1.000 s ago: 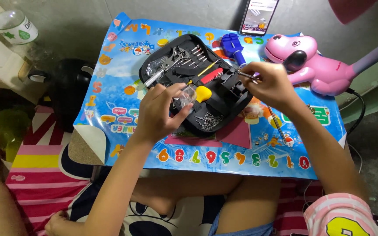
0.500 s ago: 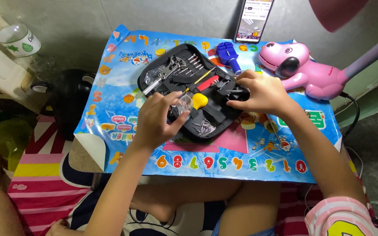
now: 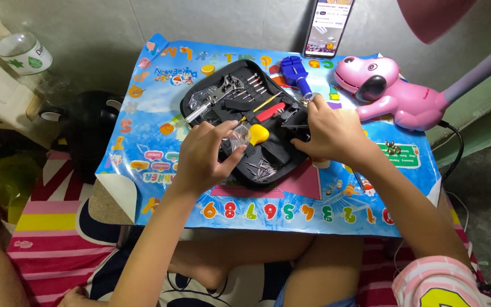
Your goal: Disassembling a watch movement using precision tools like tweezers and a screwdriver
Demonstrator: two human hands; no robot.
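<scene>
My phone (image 3: 327, 25) leans on the wall beside my pink dog-shaped lamp (image 3: 390, 91); 1 plastic bottle (image 3: 23, 52) lies far left, near something black (image 3: 89, 132).

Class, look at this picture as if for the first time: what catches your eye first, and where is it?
A pink dog-shaped lamp base stands at the far right of a bright blue number-and-letter mat. At the mat's centre lies an open black tool kit, with the left hand and right hand over it.
</scene>
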